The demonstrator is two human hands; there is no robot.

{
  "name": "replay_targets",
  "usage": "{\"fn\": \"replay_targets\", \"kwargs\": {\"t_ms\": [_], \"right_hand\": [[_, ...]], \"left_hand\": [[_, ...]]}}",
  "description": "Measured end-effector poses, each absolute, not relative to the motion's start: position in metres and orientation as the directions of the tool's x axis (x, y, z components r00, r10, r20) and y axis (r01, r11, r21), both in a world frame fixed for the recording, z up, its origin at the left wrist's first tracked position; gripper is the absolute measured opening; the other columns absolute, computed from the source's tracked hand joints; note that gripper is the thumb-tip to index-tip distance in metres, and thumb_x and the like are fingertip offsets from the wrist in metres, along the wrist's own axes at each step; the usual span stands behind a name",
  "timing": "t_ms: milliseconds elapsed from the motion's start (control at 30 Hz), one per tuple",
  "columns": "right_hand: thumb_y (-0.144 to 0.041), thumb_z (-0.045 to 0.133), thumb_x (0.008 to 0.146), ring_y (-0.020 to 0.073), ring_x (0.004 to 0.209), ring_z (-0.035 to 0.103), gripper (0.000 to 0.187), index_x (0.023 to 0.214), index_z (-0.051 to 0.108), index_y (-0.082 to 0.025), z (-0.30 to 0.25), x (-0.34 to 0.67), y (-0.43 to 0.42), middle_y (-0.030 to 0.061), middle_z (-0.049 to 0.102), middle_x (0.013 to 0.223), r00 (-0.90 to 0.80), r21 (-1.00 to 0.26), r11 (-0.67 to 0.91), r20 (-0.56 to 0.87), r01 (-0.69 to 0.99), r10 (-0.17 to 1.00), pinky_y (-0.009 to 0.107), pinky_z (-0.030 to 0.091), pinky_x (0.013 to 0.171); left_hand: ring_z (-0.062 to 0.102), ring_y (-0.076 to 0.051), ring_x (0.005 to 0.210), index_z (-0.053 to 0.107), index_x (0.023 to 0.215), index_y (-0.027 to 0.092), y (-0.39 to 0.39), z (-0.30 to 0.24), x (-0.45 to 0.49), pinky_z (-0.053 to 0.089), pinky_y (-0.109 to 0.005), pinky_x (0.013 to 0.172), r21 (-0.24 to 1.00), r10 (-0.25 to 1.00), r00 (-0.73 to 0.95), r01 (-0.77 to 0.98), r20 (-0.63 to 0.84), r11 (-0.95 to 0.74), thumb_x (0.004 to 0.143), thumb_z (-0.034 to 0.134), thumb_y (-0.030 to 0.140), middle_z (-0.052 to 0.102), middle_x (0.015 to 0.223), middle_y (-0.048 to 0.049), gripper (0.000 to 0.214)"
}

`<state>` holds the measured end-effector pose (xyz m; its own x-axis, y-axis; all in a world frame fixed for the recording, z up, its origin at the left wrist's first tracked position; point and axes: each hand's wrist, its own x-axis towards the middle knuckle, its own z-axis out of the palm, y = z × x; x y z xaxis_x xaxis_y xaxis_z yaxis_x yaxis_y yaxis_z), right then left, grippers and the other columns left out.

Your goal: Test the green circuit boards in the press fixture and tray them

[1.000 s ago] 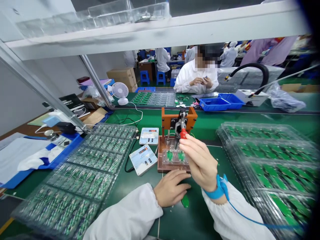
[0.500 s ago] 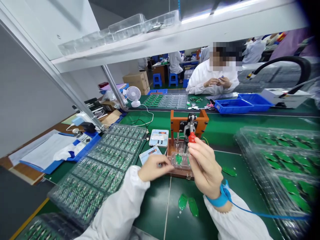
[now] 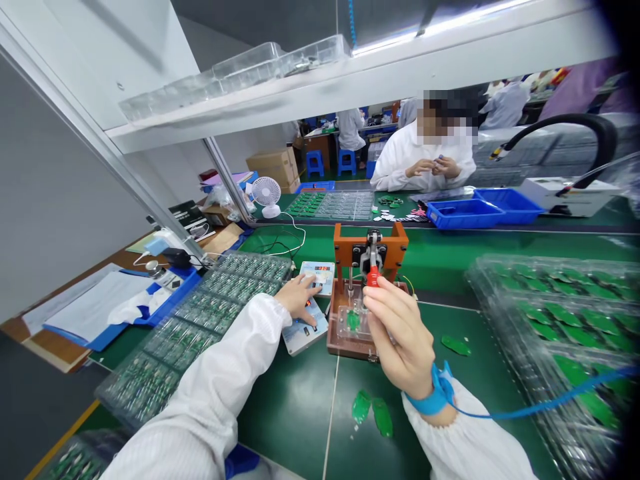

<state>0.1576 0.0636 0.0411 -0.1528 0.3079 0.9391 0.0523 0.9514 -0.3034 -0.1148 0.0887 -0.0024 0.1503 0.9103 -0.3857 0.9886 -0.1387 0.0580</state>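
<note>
My right hand (image 3: 400,330) grips the red lever handle (image 3: 373,277) of an orange test fixture (image 3: 370,243); a clear press plate over a small green board (image 3: 353,320) lies in the fixture's base. My left hand (image 3: 300,297) rests with fingers spread on a flat white meter box (image 3: 305,330), a fingertip on its face. A second meter (image 3: 319,275) lies just behind it. Two small green boards (image 3: 373,408) lie on the green mat in front of me, another (image 3: 455,345) to the right. A blue strap (image 3: 434,393) with a cord circles my right wrist.
Clear trays of green boards lie at the left (image 3: 200,327) and stacked at the right (image 3: 560,313). A person in white (image 3: 425,157) works across the bench behind blue bins (image 3: 480,207). A small fan (image 3: 265,193) and cardboard box stand at the back left. A shelf (image 3: 350,73) runs overhead.
My left hand left the fixture's front and moved left onto the white meter box. My right hand stayed on the red lever. The view shifted left.
</note>
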Motion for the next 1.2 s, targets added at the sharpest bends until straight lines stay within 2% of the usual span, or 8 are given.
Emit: {"fn": "replay_targets", "kwargs": {"t_ms": [200,400,667,867,1200], "right_hand": [[0.002,0.057,0.09,0.0297,0.131,0.059,0.062,0.144,0.055,-0.028,0.04,0.158,0.063,0.0073,0.07,0.128,-0.153,-0.317,0.947,0.934,0.058,0.322,0.05,0.06,0.098],[0.003,0.056,0.089,0.03,0.136,0.056,0.065,0.146,0.053,-0.028,0.04,0.159,0.063,0.0072,0.068,0.132,-0.171,-0.319,0.947,0.931,0.047,0.322,0.05,0.059,0.101],[0.003,0.056,0.089,0.0287,0.135,0.056,0.065,0.146,0.053,-0.027,0.039,0.158,0.063,0.0075,0.068,0.132,-0.177,-0.312,0.949,0.932,0.045,0.315,0.049,0.058,0.101],[0.002,0.056,0.09,0.0293,0.134,0.057,0.063,0.145,0.054,-0.027,0.04,0.158,0.063,0.0079,0.069,0.131,-0.165,-0.313,0.948,0.934,0.053,0.317,0.049,0.059,0.101],[0.002,0.056,0.09,0.0306,0.136,0.056,0.064,0.146,0.053,-0.028,0.036,0.158,0.064,0.0076,0.068,0.133,-0.17,-0.316,0.947,0.932,0.056,0.321,0.051,0.06,0.101]], "left_hand": [[0.006,-0.047,0.155,0.033,0.159,0.024,0.088,-0.004,-0.114,0.021,-0.066,0.121,0.029,0.895,0.125,0.992,-0.429,-0.124,0.065,0.087,0.062,0.013,0.171,-0.0134,0.115],[0.007,-0.045,0.155,0.03,0.16,0.02,0.082,-0.004,-0.13,0.019,-0.059,0.124,0.138,0.921,0.159,0.984,-0.356,-0.116,0.065,0.085,0.063,0.009,0.171,-0.0158,0.118],[0.006,-0.049,0.154,0.026,0.161,0.021,0.076,-0.008,-0.143,0.018,-0.06,0.123,0.1,0.897,0.159,0.987,-0.413,-0.128,0.059,0.084,0.07,0.007,0.171,-0.0164,0.128],[0.003,-0.048,0.154,0.024,0.162,0.018,0.078,-0.005,-0.138,0.018,-0.061,0.124,0.099,0.877,0.147,0.989,-0.458,-0.114,0.059,0.084,0.071,0.004,0.17,-0.0177,0.13],[0.004,-0.049,0.154,0.026,0.161,0.021,0.08,-0.006,-0.14,0.019,-0.063,0.123,0.097,0.88,0.177,0.984,-0.44,-0.149,0.057,0.085,0.069,0.005,0.171,-0.0172,0.129]]}}
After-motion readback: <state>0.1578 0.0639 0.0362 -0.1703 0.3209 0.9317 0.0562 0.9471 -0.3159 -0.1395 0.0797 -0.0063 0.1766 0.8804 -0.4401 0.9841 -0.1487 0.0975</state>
